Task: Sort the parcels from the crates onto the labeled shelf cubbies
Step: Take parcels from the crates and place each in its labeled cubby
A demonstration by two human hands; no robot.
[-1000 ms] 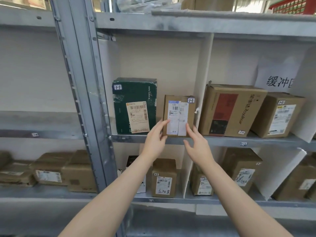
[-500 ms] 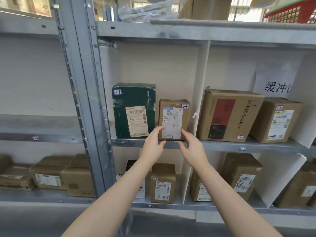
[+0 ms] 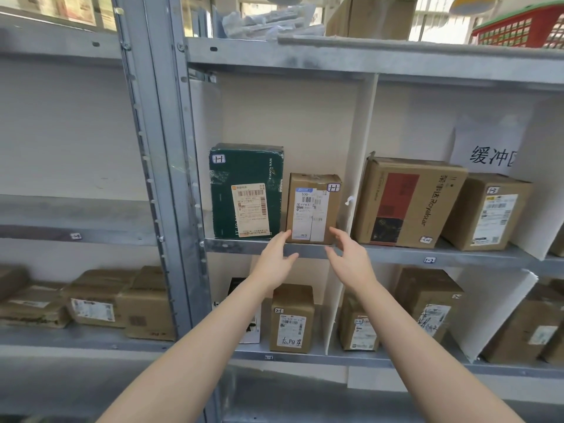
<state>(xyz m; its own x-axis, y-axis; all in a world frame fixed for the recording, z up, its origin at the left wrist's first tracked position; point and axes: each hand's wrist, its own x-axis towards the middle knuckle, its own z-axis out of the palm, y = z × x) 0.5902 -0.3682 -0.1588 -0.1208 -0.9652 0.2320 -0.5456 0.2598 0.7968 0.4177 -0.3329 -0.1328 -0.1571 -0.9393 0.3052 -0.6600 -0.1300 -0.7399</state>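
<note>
A small brown parcel [image 3: 312, 209] with a white shipping label and a 1-1 tag stands upright on the middle shelf [image 3: 244, 246], right of a dark green parcel [image 3: 245, 190]. My left hand [image 3: 274, 261] is just below the parcel's lower left corner, its fingers relaxed and fingertips at the parcel's edge. At the lower right corner my right hand [image 3: 349, 254] hovers with spread fingers, holding nothing. The parcel rests on the shelf by itself.
A white divider [image 3: 355, 178] closes the cubby on the right; beyond it stand a large Royalstar box [image 3: 409, 199] and another brown box [image 3: 488, 212]. More parcels fill the lower shelf [image 3: 293, 319]. A steel upright [image 3: 164, 178] bounds the left. A red basket [image 3: 525, 29] sits on top.
The small brown parcel was pushed back into the cubby beside the green one. Both hands let go of it and drew back and down to the shelf edge.
</note>
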